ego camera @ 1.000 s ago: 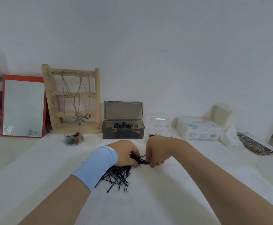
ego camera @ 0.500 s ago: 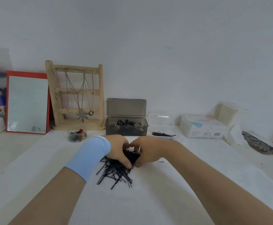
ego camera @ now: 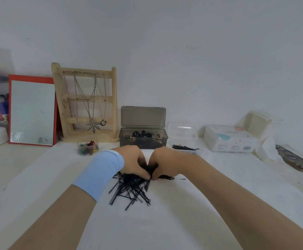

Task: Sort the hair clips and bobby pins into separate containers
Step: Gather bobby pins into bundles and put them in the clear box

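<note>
A heap of black bobby pins (ego camera: 131,190) lies on the white cloth in the middle. My left hand (ego camera: 132,162), with a light blue wristband, and my right hand (ego camera: 162,162) curl together over the heap's far side, both gripping a bunch of pins between them. Behind stands a smoky grey box (ego camera: 143,139) with its lid up, holding dark hair clips. To its right a clear small container (ego camera: 184,139) holds a few bobby pins. A small clear round tub (ego camera: 87,147) at the left holds colourful clips.
A wooden jewellery stand (ego camera: 86,103) with necklaces and a red-framed mirror (ego camera: 32,110) lean at the back left. A white pack (ego camera: 230,139) and a patterned object (ego camera: 294,159) lie at the right. One stray pin (ego camera: 183,179) lies right of my hands.
My hands came together and lowered onto the heap, closing round a bunch of pins. The camera view shifted slightly, showing the clear container's pins.
</note>
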The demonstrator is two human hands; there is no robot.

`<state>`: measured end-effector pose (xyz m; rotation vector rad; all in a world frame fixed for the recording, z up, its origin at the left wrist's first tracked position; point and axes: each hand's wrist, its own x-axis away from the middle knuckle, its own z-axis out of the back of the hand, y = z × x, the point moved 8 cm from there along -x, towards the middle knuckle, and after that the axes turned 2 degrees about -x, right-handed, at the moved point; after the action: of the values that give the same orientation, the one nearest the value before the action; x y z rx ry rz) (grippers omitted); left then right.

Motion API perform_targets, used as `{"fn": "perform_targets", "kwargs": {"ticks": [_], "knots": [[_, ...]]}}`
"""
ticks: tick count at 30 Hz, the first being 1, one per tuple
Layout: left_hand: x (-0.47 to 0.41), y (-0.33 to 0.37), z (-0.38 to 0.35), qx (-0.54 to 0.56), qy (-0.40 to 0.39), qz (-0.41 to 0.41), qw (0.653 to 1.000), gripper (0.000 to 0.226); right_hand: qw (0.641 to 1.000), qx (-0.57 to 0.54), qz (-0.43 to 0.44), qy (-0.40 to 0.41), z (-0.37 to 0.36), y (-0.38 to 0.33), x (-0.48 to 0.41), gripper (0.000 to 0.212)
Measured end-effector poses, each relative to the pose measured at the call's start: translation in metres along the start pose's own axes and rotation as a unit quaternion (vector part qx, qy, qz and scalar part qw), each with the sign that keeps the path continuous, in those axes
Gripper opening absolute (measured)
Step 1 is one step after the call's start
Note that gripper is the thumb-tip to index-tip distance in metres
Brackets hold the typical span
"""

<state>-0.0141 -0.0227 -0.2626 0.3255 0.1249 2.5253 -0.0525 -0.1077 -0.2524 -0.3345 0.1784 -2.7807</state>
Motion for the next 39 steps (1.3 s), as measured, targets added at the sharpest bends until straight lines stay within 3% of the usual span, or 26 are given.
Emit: {"fn": "perform_targets", "kwargs": {"ticks": [3, 6, 10, 15, 22, 25, 30, 35, 39], "knots": [[0.002, 0.001, -0.001, -0.005, -0.005, -0.001, 1.0, 0.071, 1.0, 0.02, -0.005, 0.015, 0.01, 0.009, 0.006, 0.022], [0.001, 0.001, 0.001, -0.01, 0.015, -0.003, 1.0, 0.055, 0.999, 0.008, -0.013, 0.038, 0.022, 0.026, 0.018, 0.013], [-0.002, 0.003, 0.0, 0.038, 0.035, -0.014, 0.999, 0.05, 0.997, -0.021, -0.03, 0.063, 0.03, 0.047, 0.028, 0.02], [-0.007, 0.009, -0.002, 0.025, 0.072, -0.021, 0.997, 0.031, 0.998, -0.026, -0.044, 0.035, 0.01, 0.053, 0.022, 0.019], [0.0, 0.014, 0.008, -0.015, 0.059, 0.003, 0.998, 0.054, 0.997, -0.043, -0.042, 0.038, 0.026, 0.055, 0.034, 0.033], [-0.005, 0.027, -0.002, -0.003, 0.027, -0.018, 0.999, 0.047, 0.998, -0.015, -0.024, 0.05, 0.027, 0.045, 0.035, 0.034], [-0.012, 0.022, 0.006, 0.063, 0.073, -0.01, 0.995, 0.043, 0.999, 0.0, -0.041, -0.014, 0.005, 0.039, 0.027, 0.033], [-0.03, 0.029, 0.005, 0.014, 0.049, -0.033, 0.998, 0.034, 0.993, -0.023, -0.062, 0.096, 0.022, 0.048, 0.015, 0.026], [-0.036, 0.024, 0.015, 0.038, 0.096, -0.022, 0.994, 0.021, 0.985, -0.057, -0.061, 0.152, 0.022, 0.048, 0.002, 0.031]]}}
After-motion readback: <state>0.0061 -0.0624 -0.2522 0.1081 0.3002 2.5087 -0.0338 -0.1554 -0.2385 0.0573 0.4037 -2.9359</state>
